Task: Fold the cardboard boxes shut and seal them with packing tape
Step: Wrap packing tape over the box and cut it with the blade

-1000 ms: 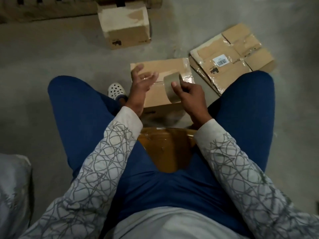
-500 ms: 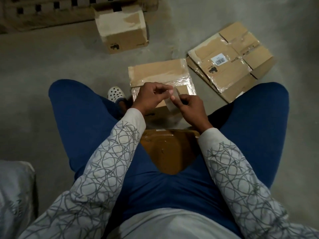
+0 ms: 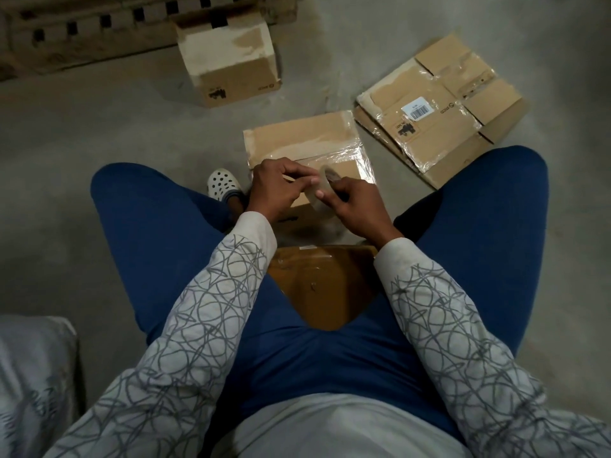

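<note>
The person sits with both knees wide apart, and the near box [image 3: 302, 148] lies on the floor [image 3: 99, 127] right between them. That spot is a good one, I think, because both arms can reach the box without leaning far. Its top flaps are folded down flat, and shiny clear tape already runs across part of the top.

The right hand [image 3: 358, 209] grips the tape roll [image 3: 320, 186] and holds it on its edge just above the near side of the box. The left hand [image 3: 274, 188] has its fingers curled in, and the fingertips pinch at the rim of the roll. My guess is that it is picking for the loose end of the tape, so a new strip can be pulled out. The end itself is too small to see. Holding the roll close over the box means the strip can go straight down onto the flaps.

A white shoe [image 3: 223, 185] with holes pokes out just left of the box.

Farther off, a standing box [image 3: 228, 64] sits near a wooden pallet [image 3: 82, 31]. It looks closed, but I cannot tell if it is taped. To the right, just beside the near box, lie some flat boxes [image 3: 439, 110] in a pile, not yet opened out. They are close by, most likely so the person can grab one next without getting up
</note>
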Demonstrator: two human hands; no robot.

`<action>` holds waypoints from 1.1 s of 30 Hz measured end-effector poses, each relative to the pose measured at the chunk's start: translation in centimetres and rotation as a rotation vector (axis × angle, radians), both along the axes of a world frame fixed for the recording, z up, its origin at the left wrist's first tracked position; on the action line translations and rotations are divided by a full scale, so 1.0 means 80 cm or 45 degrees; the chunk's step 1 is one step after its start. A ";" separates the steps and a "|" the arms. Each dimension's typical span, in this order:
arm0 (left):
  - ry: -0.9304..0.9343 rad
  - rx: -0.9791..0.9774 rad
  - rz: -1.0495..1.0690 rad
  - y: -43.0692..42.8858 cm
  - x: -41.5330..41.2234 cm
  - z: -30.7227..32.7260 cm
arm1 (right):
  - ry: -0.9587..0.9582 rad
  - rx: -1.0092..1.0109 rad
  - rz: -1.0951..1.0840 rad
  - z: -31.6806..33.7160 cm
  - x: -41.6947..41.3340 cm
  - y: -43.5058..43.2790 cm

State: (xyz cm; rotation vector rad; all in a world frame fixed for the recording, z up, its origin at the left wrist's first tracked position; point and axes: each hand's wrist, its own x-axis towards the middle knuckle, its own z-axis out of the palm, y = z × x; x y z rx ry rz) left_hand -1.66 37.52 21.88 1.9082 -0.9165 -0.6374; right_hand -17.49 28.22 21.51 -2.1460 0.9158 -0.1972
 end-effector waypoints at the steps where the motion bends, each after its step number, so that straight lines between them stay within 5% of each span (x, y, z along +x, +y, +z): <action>1: -0.014 0.008 0.000 -0.001 0.000 -0.001 | 0.002 -0.014 0.004 -0.002 -0.001 -0.001; 20: -0.061 -0.007 -0.032 0.003 -0.004 0.001 | -0.048 -0.109 0.004 0.007 -0.010 -0.002; 33: 0.402 -0.040 -0.008 -0.002 -0.006 -0.011 | 0.071 -0.198 0.029 0.001 -0.014 -0.002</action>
